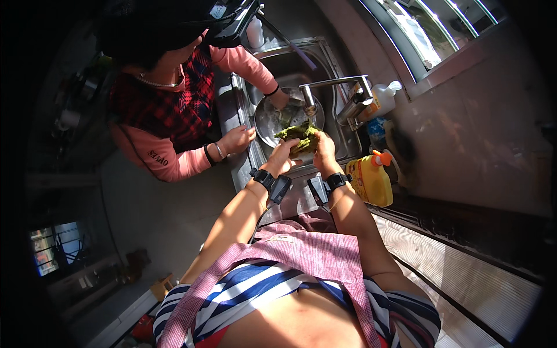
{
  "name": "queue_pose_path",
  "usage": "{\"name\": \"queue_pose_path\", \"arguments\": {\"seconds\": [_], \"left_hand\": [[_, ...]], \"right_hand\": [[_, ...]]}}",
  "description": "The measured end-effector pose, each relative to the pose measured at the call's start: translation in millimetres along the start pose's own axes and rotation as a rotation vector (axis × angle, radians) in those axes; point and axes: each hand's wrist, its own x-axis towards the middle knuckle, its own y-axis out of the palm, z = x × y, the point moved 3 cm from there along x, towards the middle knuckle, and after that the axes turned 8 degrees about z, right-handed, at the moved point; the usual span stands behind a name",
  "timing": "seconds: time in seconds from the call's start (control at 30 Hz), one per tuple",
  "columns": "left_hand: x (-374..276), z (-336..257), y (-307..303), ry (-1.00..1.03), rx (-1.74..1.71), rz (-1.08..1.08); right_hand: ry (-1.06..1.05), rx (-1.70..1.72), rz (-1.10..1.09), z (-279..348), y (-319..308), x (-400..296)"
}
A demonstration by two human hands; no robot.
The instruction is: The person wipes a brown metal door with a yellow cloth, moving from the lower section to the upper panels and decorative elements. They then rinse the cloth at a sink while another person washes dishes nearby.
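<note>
Between my two hands is a crumpled bunch of leafy greens [300, 135], yellow-green in the sunlight. My left hand [282, 157] grips its left side, thumb on top. On the right edge of the leaves, my right hand [324, 150] has its fingers closed around them. Both hands are over the near rim of a round metal basin [266, 126], which sits in a stainless steel sink [254, 93]. Water and some greens show inside the basin, partly hidden by a tap spout above. A black strapped device is on each of my wrists.
A co-worker's hand [279, 100] reaches into the basin; the other hand [238, 139] is by the sink's left edge. The chrome tap [310, 102] overhangs the basin. Right of the sink stand a yellow bottle [372, 180] with an orange cap and a white pump bottle [385, 98].
</note>
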Motion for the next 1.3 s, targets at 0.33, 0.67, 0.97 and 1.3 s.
{"name": "queue_pose_path", "arguments": {"seconds": [0.33,0.67,0.97,1.3], "left_hand": [[34.4,-30.3,27.6,0.281,0.350,-0.102],[77.5,-44.9,18.8,0.382,0.422,-0.115],[106.9,-54.8,-7.9,0.681,0.667,-0.136],[99.2,-18.5,3.6,-0.177,-0.003,-0.091]], "right_hand": [[-0.265,-0.652,0.033,22.8,28.6,44.4],[-0.358,-0.776,0.051,20.9,15.6,60.4],[-0.239,-0.808,0.123,4.6,-20.2,83.0],[-0.191,-0.530,0.265,1.5,-2.6,69.1]]}}
